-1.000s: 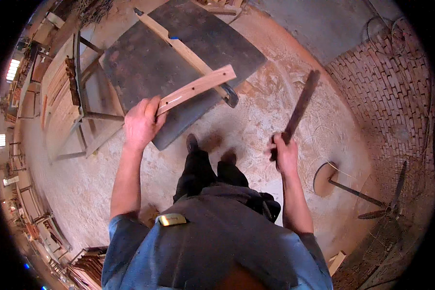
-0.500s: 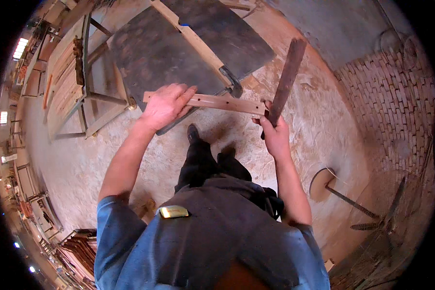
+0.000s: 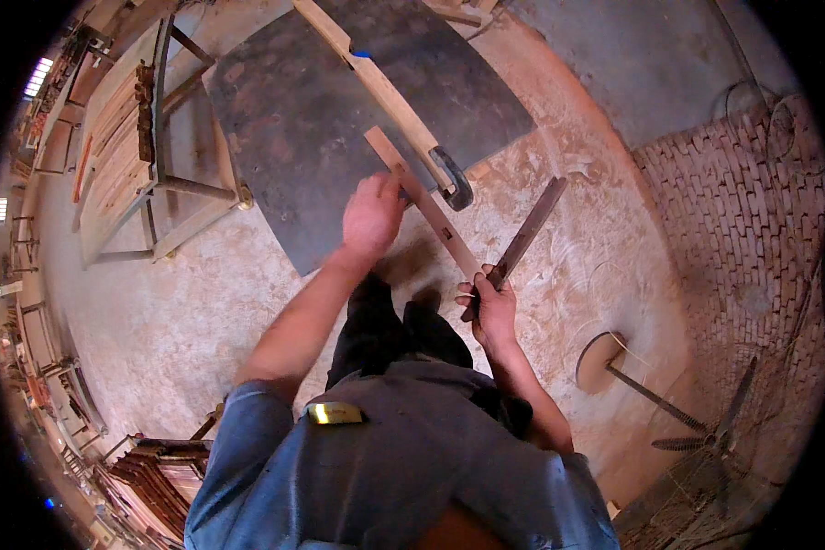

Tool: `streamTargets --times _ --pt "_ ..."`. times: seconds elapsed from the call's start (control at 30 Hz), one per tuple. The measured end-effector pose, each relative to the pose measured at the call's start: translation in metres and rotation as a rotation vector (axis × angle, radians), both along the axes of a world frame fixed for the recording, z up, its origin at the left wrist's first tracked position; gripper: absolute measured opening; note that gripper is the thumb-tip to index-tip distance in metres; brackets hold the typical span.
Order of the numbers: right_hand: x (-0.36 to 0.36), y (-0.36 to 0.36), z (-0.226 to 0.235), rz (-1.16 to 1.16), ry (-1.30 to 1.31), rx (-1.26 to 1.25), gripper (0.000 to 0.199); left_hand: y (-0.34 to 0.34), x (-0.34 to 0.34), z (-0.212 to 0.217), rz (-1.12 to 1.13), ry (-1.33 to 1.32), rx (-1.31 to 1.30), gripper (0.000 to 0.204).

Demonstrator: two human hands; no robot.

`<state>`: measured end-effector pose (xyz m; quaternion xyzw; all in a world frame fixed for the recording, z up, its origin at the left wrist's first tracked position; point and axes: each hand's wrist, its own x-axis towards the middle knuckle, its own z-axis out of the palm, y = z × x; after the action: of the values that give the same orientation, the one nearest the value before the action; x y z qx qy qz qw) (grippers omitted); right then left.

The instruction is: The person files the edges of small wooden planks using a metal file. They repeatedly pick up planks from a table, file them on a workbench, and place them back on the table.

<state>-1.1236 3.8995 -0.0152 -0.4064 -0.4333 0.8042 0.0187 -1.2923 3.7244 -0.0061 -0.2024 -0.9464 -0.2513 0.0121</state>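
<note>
A light wooden strip (image 3: 442,226) with small dark slots slants in front of me, its far end over the dark tabletop. My left hand (image 3: 374,218) is closed at its upper part, fingers partly hidden. My right hand (image 3: 493,310) is closed around a dark flat bar (image 3: 532,225) and the strip's near end. The bar tilts up to the right, so the two pieces form a V. Just beyond lies a long pale wooden bar (image 3: 394,103) with a black curved end piece (image 3: 451,179), resting across the table.
The dark square table (image 3: 284,119) stands ahead. On the left is a wooden rack (image 3: 119,147) with boards. Stacked brown boards (image 3: 156,481) lie at lower left. A round disc on a rod (image 3: 600,362) and a fan-like bladed stand (image 3: 710,440) stand right, near a brick surface (image 3: 733,211).
The wooden strip has swung from nearly level to a steep slant. My right hand has come down and inward with the dark bar; my left hand has shifted right and slightly nearer.
</note>
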Motion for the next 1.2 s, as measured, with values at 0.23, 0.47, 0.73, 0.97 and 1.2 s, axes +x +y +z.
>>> streamTargets --times 0.23,0.47,0.73,0.97,1.2 --pt "-0.042 -0.011 -0.025 0.023 0.057 -0.128 0.014 0.021 -0.013 -0.041 0.270 -0.569 0.474 0.046" --pt "-0.057 -0.006 -0.016 0.101 0.071 0.052 0.023 0.044 -0.081 -0.051 0.313 -0.414 0.208 0.052" --pt "0.075 0.049 0.051 0.754 -0.097 0.760 0.045 0.036 -0.086 -0.063 0.327 -0.363 0.215 0.042" --pt "0.083 0.047 0.053 0.731 -0.280 0.666 0.040 0.044 -0.083 -0.046 0.362 -0.452 0.246 0.038" --pt "0.065 0.053 0.052 0.760 -0.229 0.652 0.039 0.039 -0.085 -0.056 0.335 -0.331 0.171 0.037"
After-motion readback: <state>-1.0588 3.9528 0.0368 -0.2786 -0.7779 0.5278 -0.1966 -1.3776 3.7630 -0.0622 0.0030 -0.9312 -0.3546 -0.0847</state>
